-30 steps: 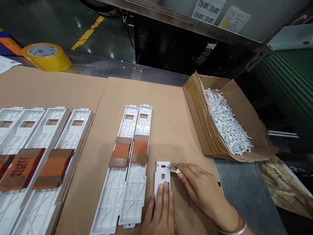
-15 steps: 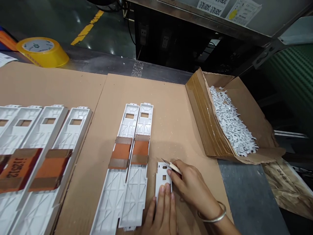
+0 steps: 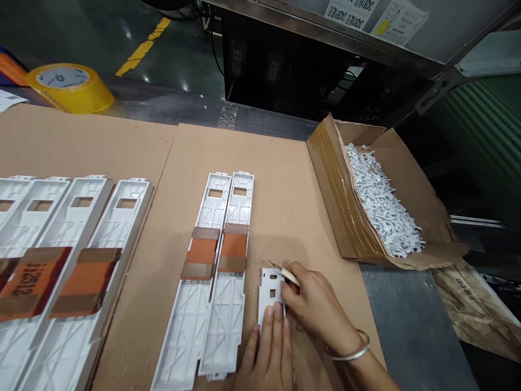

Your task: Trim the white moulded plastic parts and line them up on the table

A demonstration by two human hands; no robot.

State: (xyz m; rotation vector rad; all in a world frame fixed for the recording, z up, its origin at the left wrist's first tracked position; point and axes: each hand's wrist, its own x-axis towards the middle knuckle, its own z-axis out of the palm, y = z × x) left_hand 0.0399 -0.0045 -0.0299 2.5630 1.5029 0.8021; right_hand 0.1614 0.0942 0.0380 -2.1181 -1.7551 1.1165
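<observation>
A small white plastic plate (image 3: 266, 288) with cut-out holes lies on the cardboard near the lower middle. The fingers of my left hand (image 3: 271, 347) rest side by side on its lower part, pressing it flat. My right hand (image 3: 317, 307) is closed round a thin knife (image 3: 290, 276) with a pale handle, its pointed blade over the plate's top edge. To the left lie two long white plastic parts (image 3: 228, 304), side by side, each with an orange and brown band (image 3: 234, 247) across it.
More long white parts with orange bands (image 3: 85, 282) stand in a row at the left. A cardboard box (image 3: 334, 190) of small white pieces (image 3: 382, 206) is at the right. Yellow tape (image 3: 91, 95) sits at the back left.
My right hand and the knife have shifted very slightly left. The camera view has moved a little. My left hand remains on the plate.
</observation>
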